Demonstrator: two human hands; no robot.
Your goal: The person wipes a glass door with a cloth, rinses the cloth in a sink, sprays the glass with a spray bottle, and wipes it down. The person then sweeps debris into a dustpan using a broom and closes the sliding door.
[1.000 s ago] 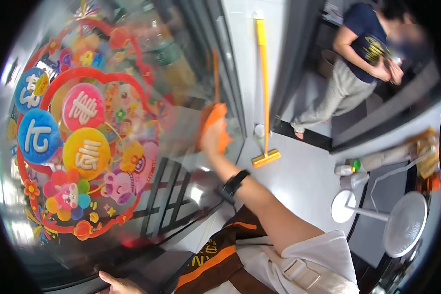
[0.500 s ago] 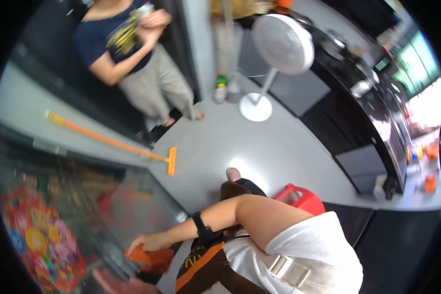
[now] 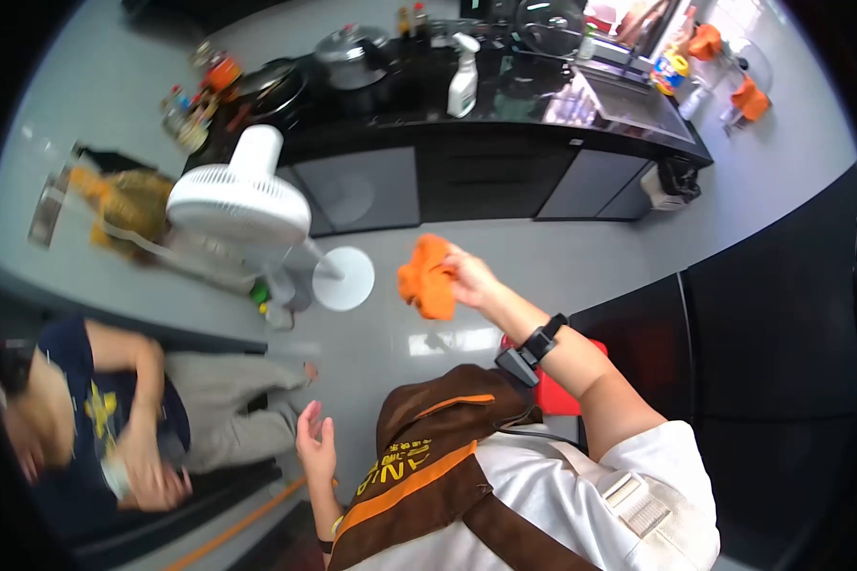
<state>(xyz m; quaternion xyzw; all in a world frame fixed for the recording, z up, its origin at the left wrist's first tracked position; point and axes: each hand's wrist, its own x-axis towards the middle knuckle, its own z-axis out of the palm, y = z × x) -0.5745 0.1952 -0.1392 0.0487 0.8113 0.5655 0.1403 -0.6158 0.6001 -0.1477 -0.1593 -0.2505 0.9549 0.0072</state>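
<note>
An orange cloth (image 3: 428, 278) hangs from my right hand (image 3: 471, 279), whose fingers are closed on it. That arm is stretched out over the floor toward the kitchen counter (image 3: 390, 112). My left hand (image 3: 317, 445) is raised beside my brown apron (image 3: 438, 409), its fingers apart and nothing in them. On the counter in front of me stand a white spray bottle (image 3: 464, 78) and a pressure cooker (image 3: 350, 55).
A white standing fan (image 3: 240, 205) is at the left, near a co-worker (image 3: 95, 409). A red stool (image 3: 567, 385) sits under my right arm. A sink (image 3: 638, 100) is at the counter's right end. An orange pole (image 3: 238, 523) lies lower left.
My view has swung from the glass surface on the left to the counter. My right hand has carried the orange cloth away from the glass. My left hand has also left it.
</note>
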